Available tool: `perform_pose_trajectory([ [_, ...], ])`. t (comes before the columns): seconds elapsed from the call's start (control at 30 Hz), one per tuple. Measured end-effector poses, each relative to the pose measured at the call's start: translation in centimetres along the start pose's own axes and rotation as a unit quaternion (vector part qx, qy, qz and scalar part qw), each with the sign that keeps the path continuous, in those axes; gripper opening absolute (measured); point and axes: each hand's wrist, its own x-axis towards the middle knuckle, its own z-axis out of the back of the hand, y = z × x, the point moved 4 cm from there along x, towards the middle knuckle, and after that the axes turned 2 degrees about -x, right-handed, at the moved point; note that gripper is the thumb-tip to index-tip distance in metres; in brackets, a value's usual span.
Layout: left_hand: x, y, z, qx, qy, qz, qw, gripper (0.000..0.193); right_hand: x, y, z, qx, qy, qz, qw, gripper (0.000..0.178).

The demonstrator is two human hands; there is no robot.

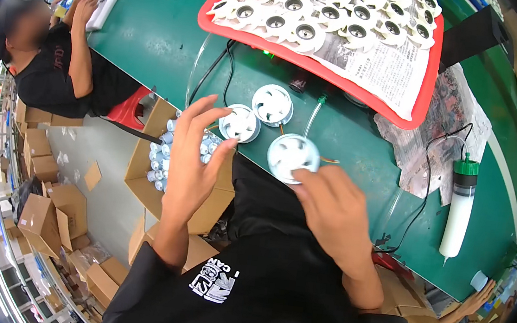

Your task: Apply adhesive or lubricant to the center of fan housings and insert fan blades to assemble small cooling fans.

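In my right hand (335, 212), the thumb and fingers pinch the near rim of a round white fan housing (286, 154) with curved blades, slightly blurred. A short brownish wire sticks out beside it. My left hand (193, 148) is open, its thumb and fingers spread in a curve around the near-left side of a second white fan housing (242, 124); whether they touch it I cannot tell. Against that one, a third white fan housing (272, 104) lies on the green table.
A red tray (371, 91) lined with newspaper holds several white fan wheels. At right is a large syringe (458, 213) with white contents and a green cap. An open carton (142, 170) of small bluish-white parts stands below the table edge. A co-worker (43, 67) sits at left.
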Motion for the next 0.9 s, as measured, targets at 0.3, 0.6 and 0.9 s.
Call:
perform_pose_trajectory([
  [0.3, 3.2, -4.4, -1.3, 0.170, 0.154, -0.115, 0.966, 0.040, 0.4, -0.6, -4.1, -0.016, -0.006, -0.034, 0.999, 0.043],
  [0.6, 4.4, -3.8, -3.5, 0.249, 0.136, -0.122, 0.951, 0.019, -5.3, -3.3, 1.3, -0.002, -0.143, -0.130, 0.981, 0.034],
  [0.9, 2.9, -3.7, -3.3, 0.257, 0.117, -0.101, 0.954, 0.019, -7.1, -5.7, 1.7, 0.011, -0.153, -0.224, 0.962, 0.021],
])
